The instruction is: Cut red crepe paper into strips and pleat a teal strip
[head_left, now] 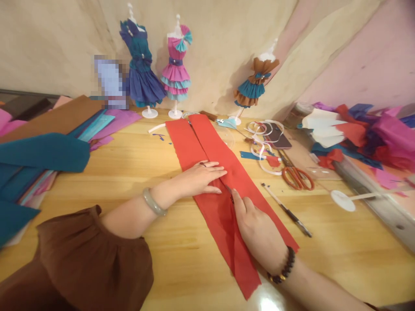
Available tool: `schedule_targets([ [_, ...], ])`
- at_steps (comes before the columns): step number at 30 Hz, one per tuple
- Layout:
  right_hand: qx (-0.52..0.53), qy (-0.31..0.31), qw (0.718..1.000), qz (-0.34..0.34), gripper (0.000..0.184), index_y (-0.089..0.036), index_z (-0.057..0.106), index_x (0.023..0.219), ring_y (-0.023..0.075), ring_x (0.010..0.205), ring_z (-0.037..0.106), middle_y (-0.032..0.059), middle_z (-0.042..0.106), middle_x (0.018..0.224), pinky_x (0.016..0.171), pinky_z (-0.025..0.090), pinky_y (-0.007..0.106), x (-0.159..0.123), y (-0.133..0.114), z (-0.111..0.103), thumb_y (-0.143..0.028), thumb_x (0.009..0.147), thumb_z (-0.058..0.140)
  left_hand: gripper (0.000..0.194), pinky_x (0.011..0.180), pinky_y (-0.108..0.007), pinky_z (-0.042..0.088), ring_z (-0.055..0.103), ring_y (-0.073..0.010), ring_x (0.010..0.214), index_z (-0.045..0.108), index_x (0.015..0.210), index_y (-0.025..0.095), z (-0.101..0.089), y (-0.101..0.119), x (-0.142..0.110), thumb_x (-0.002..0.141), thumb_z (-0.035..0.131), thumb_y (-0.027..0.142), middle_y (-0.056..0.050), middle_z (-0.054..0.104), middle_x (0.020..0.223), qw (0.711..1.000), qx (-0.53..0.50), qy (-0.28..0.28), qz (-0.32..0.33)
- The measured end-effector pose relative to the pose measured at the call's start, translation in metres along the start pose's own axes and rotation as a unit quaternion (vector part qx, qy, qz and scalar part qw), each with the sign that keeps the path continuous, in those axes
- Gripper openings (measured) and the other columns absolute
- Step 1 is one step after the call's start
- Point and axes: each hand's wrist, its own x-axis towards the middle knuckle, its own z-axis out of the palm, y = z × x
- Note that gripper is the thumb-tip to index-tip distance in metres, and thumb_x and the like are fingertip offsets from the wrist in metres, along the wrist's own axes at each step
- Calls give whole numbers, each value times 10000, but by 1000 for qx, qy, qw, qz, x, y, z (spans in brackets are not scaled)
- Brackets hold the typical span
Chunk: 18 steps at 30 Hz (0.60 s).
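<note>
across a pale wooden table point(175, 242), a long red sheet point(238, 172) stretches from near the wall toward the person at work, lying squarely beneath both hands, a lengthwise line running down it and its near end loosely folded over. to the left, a stack of coloured sheets point(45, 151) in teal, brown, pink and purple spreads along the tabletop; to the right, a crumpled heap point(359, 134) of white, red, blue and magenta pieces crowds the far corner. from where i stand, the left hand point(206, 176) lies flat on the red sheet, fingers stretched forward and thumb apart, beneath a ruffled brown sleeve point(97, 255). the right hand point(254, 222) is curled closed around a slim, pointed tool point(229, 190), mostly hidden in its grip, the tip at the line in the sheet. against the wall stand three miniature dress forms, one in navy and teal point(142, 65), one in tiered pink and turquoise point(176, 69), one in brown and teal point(256, 84). a dark cylinder point(296, 114) sits by the heap, too blurred to show whether it holds anything. orange-handled scissors point(296, 175) rest right of the sheet, near loops of white ribbon point(259, 149); closer in lies a slender pen point(287, 210). a pale bangle point(152, 203) rings the left wrist, dark beads point(287, 268) the right.
</note>
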Motion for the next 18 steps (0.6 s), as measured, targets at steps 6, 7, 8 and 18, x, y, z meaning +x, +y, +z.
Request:
schedule_targets([
  [6, -10, 9, 1000, -13, 542, 23, 484, 1269, 132, 473, 551, 38, 553, 710, 406, 458, 227, -3, 0, 2, 79, 735, 406, 614, 1112, -354, 245, 314, -223, 1398, 430, 1396, 177, -1, 1, 0, 883, 556, 490, -100, 438, 1461, 1000, -7, 3, -2],
  [7, -12, 7, 1000, -14, 541, 21, 484, 1269, 131, 477, 553, 39, 555, 713, 411, 461, 227, -4, 0, 2, 77, 737, 407, 624, 1114, -354, 242, 315, -224, 1397, 427, 1397, 167, -1, 1, 0, 881, 557, 493, -104, 437, 1462, 1000, -8, 3, -2],
  [8, -13, 5, 1000, -13, 536, 19, 484, 1269, 131, 483, 556, 41, 557, 719, 416, 464, 227, -4, 0, 3, 75, 741, 408, 631, 1116, -354, 240, 315, -224, 1397, 424, 1398, 160, -1, 1, 0, 880, 558, 494, -107, 437, 1461, 1000, -10, 4, -2],
  [18, -19, -23, 1000, 5, 528, -6, 460, 1286, 130, 485, 553, 51, 564, 747, 414, 454, 226, -1, -3, 0, 74, 769, 381, 623, 1115, -375, 248, 319, -229, 1394, 417, 1406, 178, 0, -1, -1, 879, 572, 473, -118, 450, 1450, 1000, -27, 11, -1],
])
